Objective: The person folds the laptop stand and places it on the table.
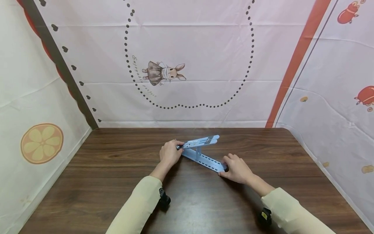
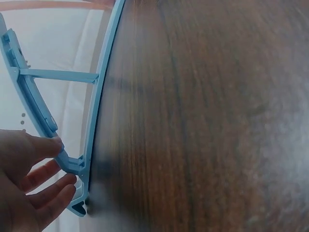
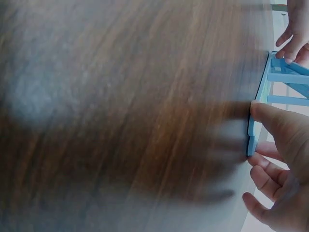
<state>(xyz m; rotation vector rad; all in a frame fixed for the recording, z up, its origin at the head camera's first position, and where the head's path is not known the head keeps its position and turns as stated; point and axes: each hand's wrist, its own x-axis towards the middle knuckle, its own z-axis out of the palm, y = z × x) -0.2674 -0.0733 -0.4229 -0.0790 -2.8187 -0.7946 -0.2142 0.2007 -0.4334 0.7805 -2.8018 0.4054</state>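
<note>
A light blue folding laptop stand (image 1: 208,162) stands on the table, its base flat and its upper arms (image 1: 201,141) raised at a slant on a support strut (image 1: 198,153). At the hinged end, my left hand (image 1: 170,152) pinches the upper part between thumb and fingers; the left wrist view shows the thumb on the stand's blue bar (image 2: 36,104). My right hand (image 1: 237,169) grips the base's opposite end, thumb on the near edge and fingers on the far edge. In the right wrist view, both hands appear at the stand (image 3: 260,92).
The dark brown wooden table (image 1: 117,188) meets a pale printed cloth (image 1: 198,97) behind and at both sides. A small black device is worn at each wrist, one on the left sleeve (image 1: 137,201) and one on the right sleeve (image 1: 289,208).
</note>
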